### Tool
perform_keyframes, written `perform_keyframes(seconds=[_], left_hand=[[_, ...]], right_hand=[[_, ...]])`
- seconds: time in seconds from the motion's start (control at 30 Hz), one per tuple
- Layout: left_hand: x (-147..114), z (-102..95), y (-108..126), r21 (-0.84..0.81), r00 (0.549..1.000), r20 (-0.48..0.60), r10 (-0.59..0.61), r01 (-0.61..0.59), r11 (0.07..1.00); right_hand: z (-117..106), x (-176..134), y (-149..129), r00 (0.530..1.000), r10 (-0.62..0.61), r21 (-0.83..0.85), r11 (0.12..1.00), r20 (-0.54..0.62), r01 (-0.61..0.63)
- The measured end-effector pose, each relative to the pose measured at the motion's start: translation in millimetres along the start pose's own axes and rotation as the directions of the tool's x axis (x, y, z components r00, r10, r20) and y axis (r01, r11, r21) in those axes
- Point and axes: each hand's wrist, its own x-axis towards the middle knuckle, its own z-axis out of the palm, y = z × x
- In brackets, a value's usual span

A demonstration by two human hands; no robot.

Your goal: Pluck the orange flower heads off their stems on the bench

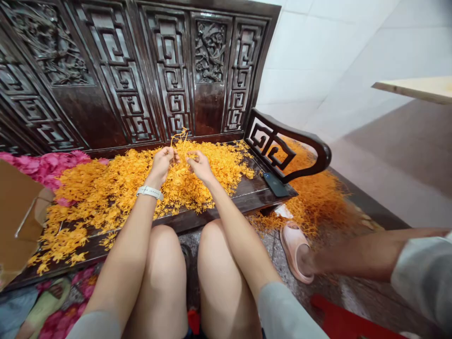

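My left hand (163, 163), with a pale watch strap (150, 192) on its wrist, is closed in a pinch on thin yellow-orange artificial flower stems (180, 135) that stick up above the fingertips. A short gap to the right, my right hand (199, 166) has thumb and fingers pinched together; what lies between them is too small to make out. Both hands hover over a heap of yellow-orange artificial flowers (226, 160) spread along the dark wooden bench (243, 200).
Pink artificial flowers (49, 165) lie at the bench's left end, beside a cardboard box (17, 207). A phone (275, 184) rests near the carved armrest (318, 146). Orange strands (318, 202) pile on the floor. Another person's slippered foot (298, 254) is at right.
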Motion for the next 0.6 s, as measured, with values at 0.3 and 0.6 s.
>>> perform_keyframes(seconds=[0.3,0.6], left_hand=[[-2,-5.3,9,-0.007,0.956,-0.294,0.015,-0.018,1.0],[13,-18.9,15,-0.238,0.862,-0.503,-0.067,-0.063,0.969]], right_hand=[[-8,-4,2,0.992,-0.046,-0.009,0.999,0.121,0.048],[-25,-8,-25,0.969,-0.167,0.082,0.985,0.179,0.155]])
